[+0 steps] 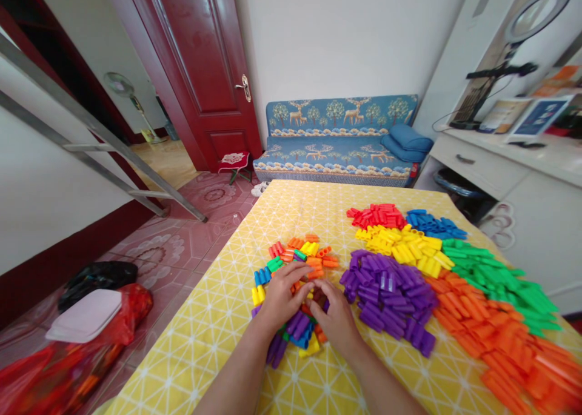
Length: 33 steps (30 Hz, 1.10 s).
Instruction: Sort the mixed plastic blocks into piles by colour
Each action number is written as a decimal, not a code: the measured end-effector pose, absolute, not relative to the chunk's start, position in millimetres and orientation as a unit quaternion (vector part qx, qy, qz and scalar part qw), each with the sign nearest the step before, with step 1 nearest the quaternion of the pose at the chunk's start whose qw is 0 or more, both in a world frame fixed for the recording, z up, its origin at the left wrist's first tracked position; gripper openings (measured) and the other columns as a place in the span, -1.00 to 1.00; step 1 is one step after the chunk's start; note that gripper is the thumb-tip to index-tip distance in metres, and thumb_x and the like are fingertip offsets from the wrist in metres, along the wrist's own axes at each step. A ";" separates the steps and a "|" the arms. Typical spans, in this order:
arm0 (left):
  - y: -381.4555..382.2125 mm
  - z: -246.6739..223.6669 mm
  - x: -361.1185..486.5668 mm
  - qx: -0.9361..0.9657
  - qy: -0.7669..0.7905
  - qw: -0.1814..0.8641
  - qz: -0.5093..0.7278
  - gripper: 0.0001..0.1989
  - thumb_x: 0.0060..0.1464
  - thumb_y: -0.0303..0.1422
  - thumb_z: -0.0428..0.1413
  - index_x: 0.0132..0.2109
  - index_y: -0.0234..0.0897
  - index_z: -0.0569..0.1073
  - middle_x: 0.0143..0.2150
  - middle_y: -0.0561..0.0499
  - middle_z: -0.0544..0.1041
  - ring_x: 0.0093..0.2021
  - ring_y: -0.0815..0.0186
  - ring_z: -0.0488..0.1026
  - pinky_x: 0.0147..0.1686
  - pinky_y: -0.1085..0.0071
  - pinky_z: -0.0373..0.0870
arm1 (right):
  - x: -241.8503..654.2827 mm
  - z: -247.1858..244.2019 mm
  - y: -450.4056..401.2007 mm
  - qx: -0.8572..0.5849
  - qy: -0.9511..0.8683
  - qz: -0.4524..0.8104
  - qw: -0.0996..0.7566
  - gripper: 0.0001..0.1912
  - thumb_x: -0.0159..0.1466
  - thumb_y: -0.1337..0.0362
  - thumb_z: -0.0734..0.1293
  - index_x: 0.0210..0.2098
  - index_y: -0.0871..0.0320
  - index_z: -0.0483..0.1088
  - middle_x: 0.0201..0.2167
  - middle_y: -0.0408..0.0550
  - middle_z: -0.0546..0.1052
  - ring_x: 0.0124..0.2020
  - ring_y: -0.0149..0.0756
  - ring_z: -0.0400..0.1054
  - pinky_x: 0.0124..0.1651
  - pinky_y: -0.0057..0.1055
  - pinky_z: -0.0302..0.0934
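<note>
Hands Working Over Mixed Colors Beside Sorted Piles

We are looking down at a mixed cluster of short plastic tubes, which is lying on a yellow patterned tablecloth, directly under and around two bare hands. The left hand is reaching in from one side and the right hand from the other, both with fingers bent and tips nearly meeting over the middle. The fingers are hiding what is between them, so we are not managing to tell whether either hand is gripping a tube.

As for progress, we are seeing six piles lying apart by color: purple, nearest the right hand, then yellow, red, blue, green and orange. In the cluster, colors are mingling, though small matching groups are showing along its far and left edges. We are judging the handling there to be partway along; the covered middle is keeping us from saying how much is left.

Beyond the cloth, a blue sofa is standing against the wall, and a red stool is sitting beside a red door. A ring lamp is rising over a white cabinet at right, while a red plastic bag is lying on the floor at left.
</note>
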<state>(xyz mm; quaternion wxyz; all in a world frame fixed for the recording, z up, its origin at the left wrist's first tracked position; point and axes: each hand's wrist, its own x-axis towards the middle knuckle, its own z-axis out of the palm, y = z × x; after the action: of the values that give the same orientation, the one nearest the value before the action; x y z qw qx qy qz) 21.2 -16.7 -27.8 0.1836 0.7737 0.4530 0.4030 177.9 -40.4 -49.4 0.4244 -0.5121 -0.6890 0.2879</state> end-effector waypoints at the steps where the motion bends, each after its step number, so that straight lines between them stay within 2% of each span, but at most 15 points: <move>1: -16.9 -26.4 21.6 0.773 0.456 0.184 0.402 -0.71 0.17 -0.33 0.09 0.04 -0.15 0.49 0.03 -0.09 0.51 0.03 0.19 0.43 0.05 0.21 0.38 | 177.9 -49.2 -41.0 -0.511 -0.682 0.296 0.431 -0.70 0.16 0.36 0.26 -0.11 0.10 0.39 -0.22 -0.06 0.52 -0.21 -0.23 0.41 -0.12 -0.27 0.31; 5: -17.0 -21.9 22.4 0.770 0.458 0.189 0.402 -0.75 0.20 -0.31 0.04 -0.02 -0.17 0.53 -0.04 -0.10 0.54 -0.03 0.20 0.47 0.00 0.21 0.41 | 178.2 -48.6 -48.7 -0.492 -0.657 0.301 0.485 -0.73 0.18 0.33 0.28 -0.11 0.10 0.39 -0.29 -0.09 0.53 -0.30 -0.29 0.42 -0.22 -0.38 0.33; 9: -15.9 -22.9 22.0 0.767 0.458 0.194 0.406 -0.77 0.20 -0.33 0.04 -0.06 -0.18 0.54 -0.08 -0.09 0.55 -0.06 0.21 0.47 -0.02 0.23 0.41 | 191.2 -36.2 -53.3 -0.499 -0.623 0.264 0.541 -0.77 0.19 0.25 0.31 -0.15 0.10 0.39 -0.31 -0.08 0.52 -0.32 -0.29 0.41 -0.24 -0.39 0.33; 13: -14.1 -26.7 22.1 0.771 0.462 0.182 0.399 -0.80 0.15 -0.37 0.10 -0.10 -0.16 0.56 -0.08 -0.07 0.54 -0.06 0.22 0.47 -0.03 0.26 0.42 | 241.6 -6.7 -24.4 -0.550 -0.541 0.180 0.611 -0.66 0.16 0.13 0.35 -0.10 0.13 0.39 -0.31 -0.04 0.51 -0.29 -0.26 0.42 -0.19 -0.31 0.34; 15: -13.5 -27.8 22.4 0.772 0.463 0.177 0.397 -0.80 0.14 -0.38 0.10 -0.10 -0.16 0.56 -0.09 -0.07 0.54 -0.07 0.22 0.47 -0.04 0.27 0.42 | 280.6 5.2 3.3 -0.592 -0.508 0.114 0.615 -0.60 0.11 0.08 0.37 -0.12 0.17 0.41 -0.35 -0.05 0.50 -0.31 -0.25 0.41 -0.17 -0.29 0.33; 17: -13.3 -28.3 22.7 0.772 0.465 0.173 0.398 -0.80 0.13 -0.39 0.11 -0.11 -0.16 0.56 -0.09 -0.07 0.54 -0.07 0.23 0.47 -0.04 0.27 0.42 | 321.1 10.0 32.1 -0.640 -0.494 0.072 0.584 -0.56 0.07 0.07 0.37 -0.13 0.19 0.42 -0.38 -0.06 0.49 -0.34 -0.25 0.41 -0.17 -0.28 0.31; 21: -13.7 -27.6 22.9 0.773 0.469 0.170 0.392 -0.81 0.12 -0.40 0.12 -0.13 -0.16 0.57 -0.08 -0.06 0.53 -0.07 0.23 0.47 -0.04 0.27 0.42 | 380.6 1.8 69.5 -0.752 -0.479 0.021 0.452 -0.58 0.08 0.07 0.33 -0.14 0.19 0.45 -0.39 -0.02 0.53 -0.36 -0.20 0.41 -0.26 -0.29 0.25; 27: -14.1 -26.2 22.9 0.773 0.465 0.173 0.395 -0.81 0.12 -0.41 0.11 -0.13 -0.16 0.56 -0.07 -0.07 0.52 -0.06 0.23 0.46 -0.03 0.28 0.41 | 402.7 -15.2 76.0 -0.803 -0.501 0.016 0.321 -0.61 0.12 0.02 0.30 -0.23 0.17 0.51 -0.38 0.05 0.55 -0.40 -0.14 0.38 -0.38 -0.31 0.16; 30: -13.7 -26.6 22.9 0.774 0.464 0.177 0.393 -0.81 0.12 -0.41 0.12 -0.13 -0.17 0.56 -0.07 -0.06 0.51 -0.06 0.24 0.46 -0.04 0.29 0.41 | 397.4 -17.6 71.7 -0.792 -0.528 -0.026 0.307 -0.60 0.16 0.03 0.26 -0.21 0.18 0.52 -0.30 0.09 0.54 -0.35 -0.14 0.37 -0.34 -0.28 0.19; 33: -13.0 -28.0 22.4 0.773 0.466 0.180 0.392 -0.80 0.10 -0.43 0.13 -0.12 -0.17 0.56 -0.08 -0.06 0.51 -0.06 0.25 0.45 -0.03 0.30 0.40 | 373.5 -13.8 61.9 -0.715 -0.582 -0.092 0.376 -0.62 0.19 0.07 0.23 -0.21 0.20 0.51 -0.24 0.11 0.50 -0.23 -0.12 0.37 -0.17 -0.21 0.24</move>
<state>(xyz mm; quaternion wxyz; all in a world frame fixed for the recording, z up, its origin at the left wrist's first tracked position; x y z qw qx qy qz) 22.4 -13.0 -28.0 0.1800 0.7728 0.4656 0.3920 373.5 61.9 -13.8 0.3756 -0.7155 -0.5818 -0.0920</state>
